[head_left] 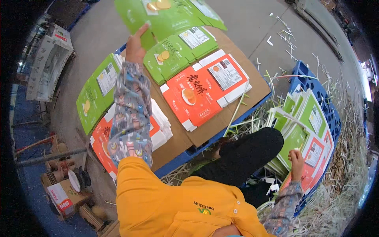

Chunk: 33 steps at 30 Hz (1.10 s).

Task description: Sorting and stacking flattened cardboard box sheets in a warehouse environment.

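At the far side of the cardboard-topped stack, my left hand [136, 47] grips the near edge of a green flat printed carton blank [169, 17], which is lifted and slightly blurred. Under it lies a stack of green carton blanks [173, 53], beside a stack of orange-red blanks [205, 94]. My left forearm crosses over another pile of orange-red blanks [103, 132]. Over on the right, my right hand [296, 162] is closed, with a small pale scrap [297, 149] showing at its fingertips. It is just above upright green blanks [294, 136] and orange-red blanks [314, 158].
A brown cardboard sheet [237, 51] lies under the stacks on a blue pallet. Another blue pallet [306, 75] holds the right-hand blanks. Paper strips [335, 205] litter the floor. A cardboard box [65, 197] and a tape roll [75, 180] are at lower left.
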Each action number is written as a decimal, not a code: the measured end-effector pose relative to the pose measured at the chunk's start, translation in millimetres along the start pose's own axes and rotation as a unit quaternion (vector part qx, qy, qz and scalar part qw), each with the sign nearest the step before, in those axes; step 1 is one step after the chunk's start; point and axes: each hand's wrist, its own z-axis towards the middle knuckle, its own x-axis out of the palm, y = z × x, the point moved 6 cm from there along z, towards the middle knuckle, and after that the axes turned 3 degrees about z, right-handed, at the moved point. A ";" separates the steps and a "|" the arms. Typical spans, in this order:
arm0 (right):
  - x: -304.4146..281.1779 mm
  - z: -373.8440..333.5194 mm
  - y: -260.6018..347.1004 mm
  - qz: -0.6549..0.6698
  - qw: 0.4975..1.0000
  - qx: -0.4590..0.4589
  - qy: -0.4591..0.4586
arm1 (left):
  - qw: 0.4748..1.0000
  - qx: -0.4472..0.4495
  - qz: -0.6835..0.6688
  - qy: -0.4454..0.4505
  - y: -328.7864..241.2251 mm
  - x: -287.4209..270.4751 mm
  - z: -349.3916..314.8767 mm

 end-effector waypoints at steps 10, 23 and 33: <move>5.3 -19.8 -78.4 -0.101 0.989 0.112 0.010 | 0.973 -0.190 0.070 -0.114 208.9 -216.8 38.2; 5.7 -51.6 -96.7 -0.120 0.981 0.148 0.039 | 0.942 -0.200 0.145 -0.226 272.1 -269.6 30.1; -8.2 -88.2 -99.0 -0.092 0.989 0.112 -0.032 | 0.434 -0.086 0.897 -0.009 307.5 -250.8 36.6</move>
